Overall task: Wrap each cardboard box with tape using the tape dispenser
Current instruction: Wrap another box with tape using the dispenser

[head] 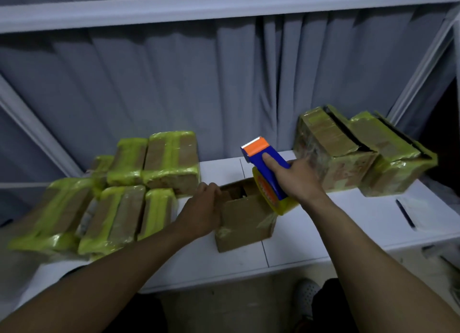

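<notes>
Cardboard box [245,218] is shown at the middle of a white surface [348,223], near its front edge, with its top flaps not closed and a dark gap visible inside. It is held at its upper left edge by the left hand [201,208], whose fingers [211,187] are curled over that edge. A blue and orange tape dispenser [267,173], loaded with a yellow-green roll, is gripped by the right hand [298,178] at the box's upper right edge; whether the roll touches the box cannot be told. The handle is wrapped by that hand, and the index finger is laid straight along the blue body toward the toothed blade. A stack of taped boxes [139,183] is seen to the left and two larger taped parcels [348,153] to the right, before a grey curtain [174,84]. The box is judged light, stiff at its corners but soft along the open flaps, so it could be dragged or crushed by the tape's pull; a steadying hold on a side wall is thought best. The dispenser is judged rigid and best taken by its handle, away from the blade.
</notes>
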Action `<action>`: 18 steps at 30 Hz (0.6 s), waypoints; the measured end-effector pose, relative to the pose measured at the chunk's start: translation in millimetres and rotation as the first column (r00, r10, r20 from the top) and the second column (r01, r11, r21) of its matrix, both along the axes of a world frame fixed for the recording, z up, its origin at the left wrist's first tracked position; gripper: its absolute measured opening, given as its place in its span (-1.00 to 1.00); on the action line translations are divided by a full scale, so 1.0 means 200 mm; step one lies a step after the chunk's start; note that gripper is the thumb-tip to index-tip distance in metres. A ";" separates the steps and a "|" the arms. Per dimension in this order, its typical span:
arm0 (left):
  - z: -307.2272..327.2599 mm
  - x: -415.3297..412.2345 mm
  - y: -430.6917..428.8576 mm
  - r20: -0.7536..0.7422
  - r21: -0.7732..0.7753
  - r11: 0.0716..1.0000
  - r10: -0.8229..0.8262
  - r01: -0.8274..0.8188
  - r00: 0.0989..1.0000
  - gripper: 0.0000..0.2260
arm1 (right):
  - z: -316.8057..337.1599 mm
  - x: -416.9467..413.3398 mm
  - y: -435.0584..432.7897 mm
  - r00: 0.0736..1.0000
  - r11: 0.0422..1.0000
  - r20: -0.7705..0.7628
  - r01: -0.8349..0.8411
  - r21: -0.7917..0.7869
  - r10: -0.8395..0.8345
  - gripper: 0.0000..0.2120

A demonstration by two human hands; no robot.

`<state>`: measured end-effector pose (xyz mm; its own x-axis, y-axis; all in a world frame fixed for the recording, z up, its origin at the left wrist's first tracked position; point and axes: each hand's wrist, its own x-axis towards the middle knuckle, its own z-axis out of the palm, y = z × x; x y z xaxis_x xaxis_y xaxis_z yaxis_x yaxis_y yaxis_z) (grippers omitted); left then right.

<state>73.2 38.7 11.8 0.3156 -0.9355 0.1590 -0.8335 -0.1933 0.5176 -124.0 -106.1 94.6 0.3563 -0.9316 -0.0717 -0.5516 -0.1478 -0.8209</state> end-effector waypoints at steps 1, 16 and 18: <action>-0.01 0.00 0.00 0.068 -0.013 1.000 0.020 -0.019 0.997 -0.68 | -0.01 0.01 0.01 1.000 1.000 -0.011 -0.016 0.006 0.017 -0.36; -0.23 0.09 -0.09 0.083 0.088 0.993 -0.084 0.076 0.993 -0.51 | -0.05 0.08 0.05 0.995 0.996 -0.060 -0.084 0.002 0.084 -0.41; -0.25 0.10 -0.07 0.067 0.133 0.985 -0.119 0.109 0.991 -0.48 | -0.05 0.07 0.05 0.996 0.996 -0.022 -0.085 -0.028 0.085 -0.47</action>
